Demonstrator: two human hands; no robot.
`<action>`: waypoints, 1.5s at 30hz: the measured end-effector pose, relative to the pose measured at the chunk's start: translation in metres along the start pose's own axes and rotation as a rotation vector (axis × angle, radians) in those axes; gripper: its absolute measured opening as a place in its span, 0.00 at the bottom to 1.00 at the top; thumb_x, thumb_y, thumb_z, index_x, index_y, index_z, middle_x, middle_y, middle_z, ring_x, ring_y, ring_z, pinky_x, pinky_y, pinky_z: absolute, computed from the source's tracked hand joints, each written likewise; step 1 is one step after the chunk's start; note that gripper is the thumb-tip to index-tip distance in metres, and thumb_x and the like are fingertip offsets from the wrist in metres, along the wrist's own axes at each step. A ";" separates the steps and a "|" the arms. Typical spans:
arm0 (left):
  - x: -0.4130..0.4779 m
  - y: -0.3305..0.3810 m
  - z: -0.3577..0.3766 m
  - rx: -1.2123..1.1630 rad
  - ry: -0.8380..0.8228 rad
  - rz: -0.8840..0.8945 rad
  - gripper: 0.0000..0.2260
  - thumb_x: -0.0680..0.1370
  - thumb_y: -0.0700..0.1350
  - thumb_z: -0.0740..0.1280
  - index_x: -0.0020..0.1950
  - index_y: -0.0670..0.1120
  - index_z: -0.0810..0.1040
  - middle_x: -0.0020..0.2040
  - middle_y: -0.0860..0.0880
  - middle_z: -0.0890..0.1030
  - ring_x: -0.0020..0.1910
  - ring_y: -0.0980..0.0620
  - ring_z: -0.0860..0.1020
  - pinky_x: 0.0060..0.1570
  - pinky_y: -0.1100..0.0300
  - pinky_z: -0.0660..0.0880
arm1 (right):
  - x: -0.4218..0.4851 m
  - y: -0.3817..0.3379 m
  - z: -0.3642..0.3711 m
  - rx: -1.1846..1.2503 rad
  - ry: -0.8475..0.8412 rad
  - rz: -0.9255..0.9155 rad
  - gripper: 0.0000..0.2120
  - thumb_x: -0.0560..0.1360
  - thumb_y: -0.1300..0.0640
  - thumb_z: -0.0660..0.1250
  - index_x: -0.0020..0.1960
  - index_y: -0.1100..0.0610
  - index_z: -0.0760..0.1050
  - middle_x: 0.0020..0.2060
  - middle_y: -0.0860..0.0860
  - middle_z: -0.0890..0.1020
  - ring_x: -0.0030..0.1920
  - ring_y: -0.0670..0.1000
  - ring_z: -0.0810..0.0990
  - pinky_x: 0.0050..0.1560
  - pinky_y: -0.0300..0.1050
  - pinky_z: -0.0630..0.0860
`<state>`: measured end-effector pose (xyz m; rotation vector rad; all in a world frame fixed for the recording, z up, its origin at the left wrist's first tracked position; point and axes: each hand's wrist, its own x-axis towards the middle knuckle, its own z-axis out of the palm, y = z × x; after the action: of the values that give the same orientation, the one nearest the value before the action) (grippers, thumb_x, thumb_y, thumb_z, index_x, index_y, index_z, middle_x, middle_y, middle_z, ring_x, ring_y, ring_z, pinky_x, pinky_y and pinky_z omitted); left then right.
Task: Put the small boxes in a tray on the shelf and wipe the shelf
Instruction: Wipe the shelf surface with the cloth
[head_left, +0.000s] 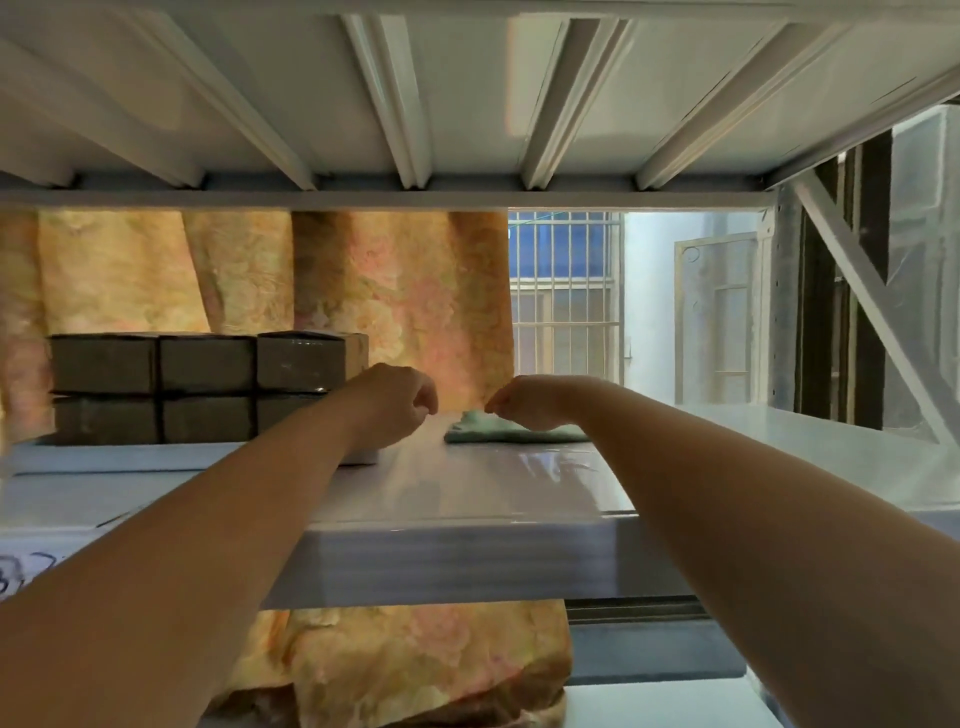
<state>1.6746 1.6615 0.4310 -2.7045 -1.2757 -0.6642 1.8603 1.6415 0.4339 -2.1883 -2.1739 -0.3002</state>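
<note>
Several small brown boxes (205, 387) stand in two stacked rows at the left of the white shelf (483, 488), on what looks like a low white tray (78, 460). My left hand (397, 402) hovers with curled fingers just right of the boxes, hiding part of the lower right one; nothing shows in it. A green cloth (561, 435) lies flat on the shelf near its back edge. My right hand (524, 404) rests on the cloth with its fingers closed. The two hands are a short gap apart.
The ribbed underside of the upper shelf (467, 104) hangs close overhead. An orange patterned curtain (405, 312) hangs behind the shelf, with a barred window (566, 291) to its right. A diagonal frame brace (872, 312) crosses the right end.
</note>
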 end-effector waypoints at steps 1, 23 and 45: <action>-0.002 -0.006 0.003 -0.013 0.027 -0.011 0.11 0.79 0.41 0.59 0.54 0.47 0.80 0.53 0.48 0.80 0.48 0.51 0.77 0.48 0.61 0.73 | 0.006 -0.009 0.001 -0.012 -0.050 -0.008 0.20 0.82 0.64 0.51 0.73 0.61 0.64 0.72 0.55 0.68 0.71 0.55 0.67 0.71 0.45 0.62; -0.006 -0.008 0.006 -0.196 0.044 -0.060 0.10 0.76 0.38 0.59 0.46 0.47 0.80 0.47 0.48 0.81 0.45 0.51 0.76 0.37 0.63 0.69 | -0.021 -0.045 -0.003 0.178 -0.368 0.191 0.31 0.80 0.37 0.45 0.78 0.49 0.45 0.77 0.53 0.55 0.75 0.56 0.58 0.71 0.49 0.58; -0.023 0.015 -0.002 -0.157 0.106 0.016 0.11 0.77 0.39 0.60 0.45 0.48 0.81 0.45 0.48 0.81 0.42 0.50 0.77 0.37 0.62 0.71 | -0.084 -0.042 -0.006 0.287 -0.349 0.155 0.32 0.78 0.34 0.46 0.78 0.44 0.43 0.77 0.49 0.51 0.75 0.54 0.56 0.68 0.47 0.57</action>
<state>1.6726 1.6344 0.4245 -2.7539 -1.2241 -0.9298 1.8185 1.5587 0.4213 -2.3560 -2.0166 0.4047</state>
